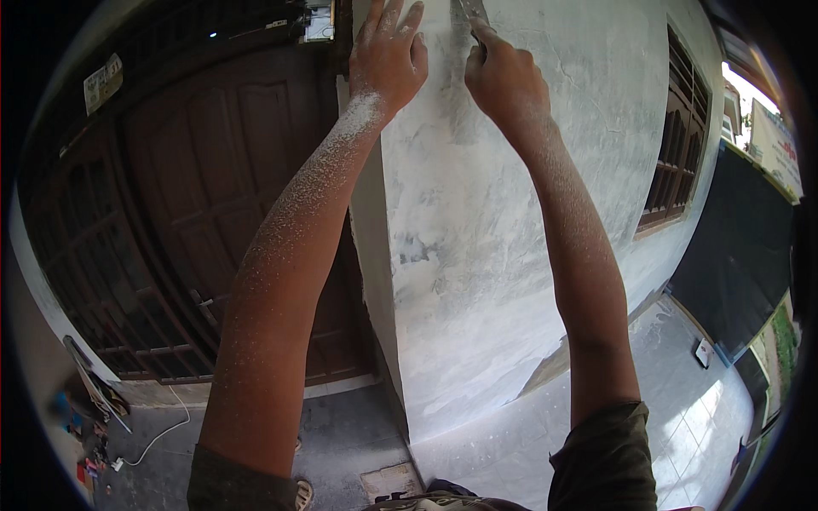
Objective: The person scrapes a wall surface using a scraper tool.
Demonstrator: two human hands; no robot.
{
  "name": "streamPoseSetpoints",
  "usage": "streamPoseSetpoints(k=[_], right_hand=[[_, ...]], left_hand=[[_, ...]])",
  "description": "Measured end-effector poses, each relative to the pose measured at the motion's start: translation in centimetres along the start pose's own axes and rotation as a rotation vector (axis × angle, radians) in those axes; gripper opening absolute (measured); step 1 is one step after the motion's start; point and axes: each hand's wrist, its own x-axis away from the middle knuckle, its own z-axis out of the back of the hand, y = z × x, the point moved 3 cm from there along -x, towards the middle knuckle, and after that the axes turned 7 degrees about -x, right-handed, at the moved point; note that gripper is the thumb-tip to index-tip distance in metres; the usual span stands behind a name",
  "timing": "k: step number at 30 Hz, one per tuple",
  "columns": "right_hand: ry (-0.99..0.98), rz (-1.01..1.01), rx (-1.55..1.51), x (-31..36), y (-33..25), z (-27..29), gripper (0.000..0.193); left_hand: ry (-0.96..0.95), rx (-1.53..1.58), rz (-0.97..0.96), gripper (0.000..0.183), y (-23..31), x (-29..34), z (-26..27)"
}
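Note:
My left hand point(388, 64) is raised near the wall's corner, its fingers apart and holding nothing. It looks laid against the wall, though the contact is hard to make out. White dust coats that wrist and forearm. My right hand point(509, 83) is closed around the handle of what looks like a putty knife point(474, 12), pointing up along the wall at the top edge of the picture. The tip of its blade is out of view. Patchy white and grey, the plastered wall point(486, 255) has a darker streak below the tool.
A dark wooden door point(213, 153) is left of the corner. At right are a shuttered window point(680, 128) and a black panel point(733, 247). A white cable point(162, 434) lies on the dark floor at lower left. Dusty tiles point(682, 426) run along the wall's foot.

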Motion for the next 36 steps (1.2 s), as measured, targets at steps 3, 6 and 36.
streamPoseSetpoints(k=[3, 6, 36], right_hand=[[0.083, 0.065, -0.016, -1.3, 0.8, 0.1, 0.043], [0.039, -0.003, -0.036, -3.0, 0.0, 1.4, 0.040], [-0.106, 0.088, -0.019, -2.2, 1.8, 1.5, 0.048]], left_hand=[[0.034, 0.005, -0.004, 0.044, 0.5, -0.3, -0.5], [0.007, 0.049, 0.029, 0.044, 0.8, 0.0, -1.1], [-0.020, -0.290, -0.017, 0.051, 0.3, 0.8, 0.3]])
